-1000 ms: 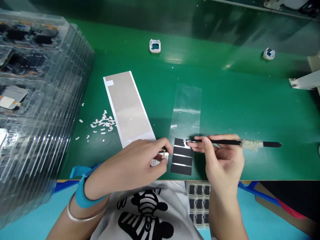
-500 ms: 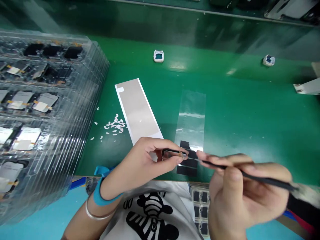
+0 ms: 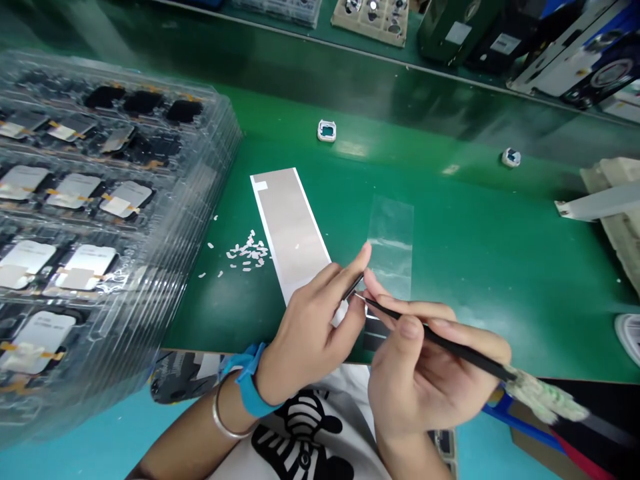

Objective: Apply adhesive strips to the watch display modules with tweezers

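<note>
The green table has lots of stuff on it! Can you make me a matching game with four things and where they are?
Things:
1. tweezers
2. stack of clear trays
3. heap of tiny white scraps
4. clear film strip

Places:
A. at the table's left side
B. in the right hand
C. just left of the grey liner sheet
D. flat on the table, beyond both hands

Pairs: 1-B, 2-A, 3-C, 4-D

Green bench mat (image 3: 500,267), glossy under overhead light; stacked clear trays (image 3: 100,220) at left; equipment (image 3: 575,60) along the far edge.
</note>
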A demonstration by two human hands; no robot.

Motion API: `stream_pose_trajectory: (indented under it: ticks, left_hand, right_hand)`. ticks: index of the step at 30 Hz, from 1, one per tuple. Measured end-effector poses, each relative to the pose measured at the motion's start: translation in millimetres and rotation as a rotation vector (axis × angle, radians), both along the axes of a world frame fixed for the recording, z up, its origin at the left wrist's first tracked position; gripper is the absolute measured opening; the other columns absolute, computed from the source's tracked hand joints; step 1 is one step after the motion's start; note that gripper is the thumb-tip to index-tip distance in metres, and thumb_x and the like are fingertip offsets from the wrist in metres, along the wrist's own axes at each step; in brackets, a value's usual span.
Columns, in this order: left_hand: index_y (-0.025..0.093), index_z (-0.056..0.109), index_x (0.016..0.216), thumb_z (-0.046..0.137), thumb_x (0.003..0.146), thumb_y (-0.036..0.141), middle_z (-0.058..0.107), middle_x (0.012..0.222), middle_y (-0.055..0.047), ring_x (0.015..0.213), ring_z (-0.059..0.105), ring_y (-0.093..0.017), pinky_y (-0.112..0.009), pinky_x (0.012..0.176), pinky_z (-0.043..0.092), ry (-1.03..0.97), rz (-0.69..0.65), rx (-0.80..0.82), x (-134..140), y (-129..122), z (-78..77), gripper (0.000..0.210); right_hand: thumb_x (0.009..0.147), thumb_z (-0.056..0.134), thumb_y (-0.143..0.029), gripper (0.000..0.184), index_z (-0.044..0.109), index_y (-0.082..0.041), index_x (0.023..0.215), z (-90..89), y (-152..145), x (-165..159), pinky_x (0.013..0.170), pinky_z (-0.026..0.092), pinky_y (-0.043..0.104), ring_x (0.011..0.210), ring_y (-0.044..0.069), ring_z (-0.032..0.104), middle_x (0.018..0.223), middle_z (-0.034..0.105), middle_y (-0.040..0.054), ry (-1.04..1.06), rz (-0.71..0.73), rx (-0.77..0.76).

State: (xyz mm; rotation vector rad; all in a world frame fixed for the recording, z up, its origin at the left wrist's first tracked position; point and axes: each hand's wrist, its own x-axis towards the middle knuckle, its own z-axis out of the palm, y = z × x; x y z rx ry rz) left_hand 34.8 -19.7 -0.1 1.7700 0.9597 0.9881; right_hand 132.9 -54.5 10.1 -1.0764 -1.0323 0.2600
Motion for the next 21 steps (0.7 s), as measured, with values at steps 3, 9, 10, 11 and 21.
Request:
stream_pose_trajectory:
  ticks: [3, 9, 10, 11, 21]
  left_hand:
    - [0.016, 0.038, 0.155, 0.041, 0.1, 0.02, 0.058, 0.093, -0.005, 0.08, 0.055, -0.017, -0.03, 0.073, 0.048, -0.019, -0.031, 0.001, -2.5, 1.2, 0.5, 0.055]
    - [0.017, 0.038, 0.155, 0.034, 0.105, 0.029, 0.06, 0.099, -0.008, 0.082, 0.056, -0.019, -0.034, 0.074, 0.047, -0.062, -0.049, -0.009, -5.5, 2.3, -1.9, 0.052]
    - [0.017, 0.038, 0.155, 0.033, 0.105, 0.03, 0.059, 0.098, -0.008, 0.081, 0.056, -0.019, -0.034, 0.073, 0.046, -0.058, -0.047, -0.009, -5.5, 2.3, -2.1, 0.052]
    - [0.018, 0.038, 0.155, 0.033, 0.105, 0.03, 0.059, 0.097, -0.007, 0.081, 0.056, -0.019, -0.034, 0.073, 0.046, -0.057, -0.048, -0.009, -5.5, 2.3, -2.3, 0.051]
    - [0.019, 0.036, 0.155, 0.035, 0.105, 0.028, 0.058, 0.098, -0.005, 0.083, 0.055, -0.018, -0.031, 0.075, 0.046, -0.029, -0.037, -0.029, -4.9, 1.7, -1.8, 0.052]
  right_hand:
    - [0.092, 0.06, -0.004, 0.023, 0.051, -0.02, 0.104, -2.4, 2.7, -4.3, 0.071, 0.069, 0.039, 0.08, 0.018, 0.075, 0.089, 0.07, 0.0016, 0.034, 0.011, 0.024]
    - [0.092, 0.06, -0.004, 0.022, 0.051, -0.021, 0.103, -3.1, 3.6, -4.9, 0.075, 0.069, 0.045, 0.079, 0.019, 0.075, 0.089, 0.07, 0.0011, 0.028, 0.007, 0.002]
    - [0.092, 0.06, -0.005, 0.022, 0.05, -0.021, 0.103, -2.8, 3.7, -4.9, 0.075, 0.069, 0.045, 0.079, 0.019, 0.075, 0.089, 0.07, 0.0011, 0.021, 0.004, -0.005]
    - [0.092, 0.06, -0.005, 0.022, 0.05, -0.022, 0.103, -2.7, 3.8, -5.0, 0.075, 0.069, 0.044, 0.079, 0.019, 0.075, 0.088, 0.071, 0.0009, 0.016, -0.002, -0.013]
    - [0.092, 0.06, -0.004, 0.024, 0.051, -0.021, 0.106, -9.1, 4.3, -2.7, 0.076, 0.07, 0.046, 0.08, 0.02, 0.075, 0.09, 0.071, 0.0031, 0.017, 0.016, 0.016]
